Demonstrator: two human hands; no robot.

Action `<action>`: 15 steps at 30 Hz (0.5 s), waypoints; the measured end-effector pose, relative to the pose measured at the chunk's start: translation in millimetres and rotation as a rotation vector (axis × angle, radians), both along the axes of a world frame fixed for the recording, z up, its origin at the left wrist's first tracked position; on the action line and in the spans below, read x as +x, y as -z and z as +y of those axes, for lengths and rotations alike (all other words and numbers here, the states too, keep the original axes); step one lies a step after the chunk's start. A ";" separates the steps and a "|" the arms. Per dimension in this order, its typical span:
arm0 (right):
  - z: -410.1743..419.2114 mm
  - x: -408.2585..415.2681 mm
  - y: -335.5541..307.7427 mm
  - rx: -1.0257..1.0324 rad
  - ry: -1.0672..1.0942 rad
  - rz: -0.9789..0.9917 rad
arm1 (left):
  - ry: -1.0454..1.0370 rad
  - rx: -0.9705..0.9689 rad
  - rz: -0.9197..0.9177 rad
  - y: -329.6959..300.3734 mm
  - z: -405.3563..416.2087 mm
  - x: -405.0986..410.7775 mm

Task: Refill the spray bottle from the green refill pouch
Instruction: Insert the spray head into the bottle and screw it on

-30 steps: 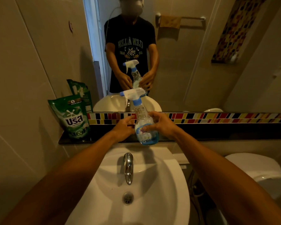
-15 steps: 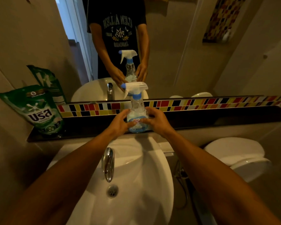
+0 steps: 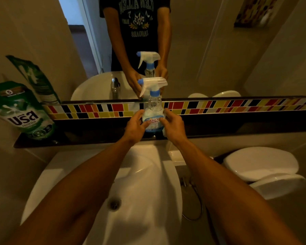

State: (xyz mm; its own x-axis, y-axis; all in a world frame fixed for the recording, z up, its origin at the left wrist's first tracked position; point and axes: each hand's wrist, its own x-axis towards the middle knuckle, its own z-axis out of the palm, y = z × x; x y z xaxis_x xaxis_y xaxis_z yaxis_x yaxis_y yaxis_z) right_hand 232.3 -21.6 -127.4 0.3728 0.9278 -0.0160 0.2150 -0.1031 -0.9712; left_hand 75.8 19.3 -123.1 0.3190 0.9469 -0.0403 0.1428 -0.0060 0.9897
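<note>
Both hands close on the spray bottle (image 3: 152, 112) from either side: the left hand (image 3: 135, 127) presses its fingers and thumb against the left of the labelled lower body, and the right hand (image 3: 173, 125) wraps the right side, so each grip is clamped on the bottle with the label showing between them. The bottle stands upright, its base at the dark ledge (image 3: 88, 133) behind the sink; whether it rests on the ledge or is held just above it cannot be told. Its white trigger head with the blue collar points left, and the clear body looks mostly empty.

Far to the left on the same ledge, well apart from the hands, the green refill pouch (image 3: 25, 112) stands leaning against the wall, its top sealed. Behind the ledge runs a strip of coloured tiles (image 3: 237, 106), and above it the mirror (image 3: 193, 50) repeats the bottle and hands. The white sink (image 3: 148, 200) lies near, beneath the forearms, and a toilet (image 3: 261, 167) sits to the right.
</note>
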 end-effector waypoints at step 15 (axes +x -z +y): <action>6.8 5.4 6.7 0.009 0.033 0.039 | 0.006 0.019 -0.019 6.4 8.7 9.8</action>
